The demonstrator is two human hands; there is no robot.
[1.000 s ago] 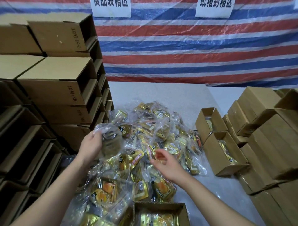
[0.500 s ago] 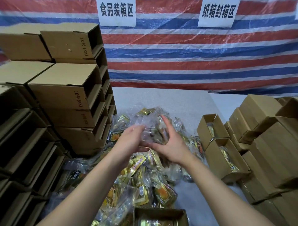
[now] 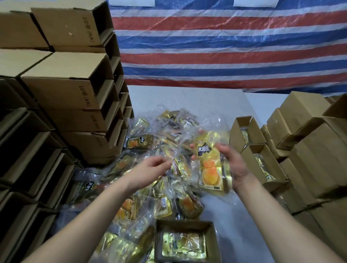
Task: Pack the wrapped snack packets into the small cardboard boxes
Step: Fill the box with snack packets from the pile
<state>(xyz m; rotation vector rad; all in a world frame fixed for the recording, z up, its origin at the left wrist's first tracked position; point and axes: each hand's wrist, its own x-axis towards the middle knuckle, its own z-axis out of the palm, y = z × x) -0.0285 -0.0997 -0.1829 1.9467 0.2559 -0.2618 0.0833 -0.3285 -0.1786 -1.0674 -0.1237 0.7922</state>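
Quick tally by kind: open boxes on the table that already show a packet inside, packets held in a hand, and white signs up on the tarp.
Open boxes showing a packet inside: 3
Packet held in the right hand: 1
White signs on the striped tarp: 2
Total: 6

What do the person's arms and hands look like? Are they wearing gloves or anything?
No gloves. Both the left hand and the right hand are bare, and both forearms are bare too, with no sleeves showing as far as the picture reaches. I see no watch, bracelet or ring on them.
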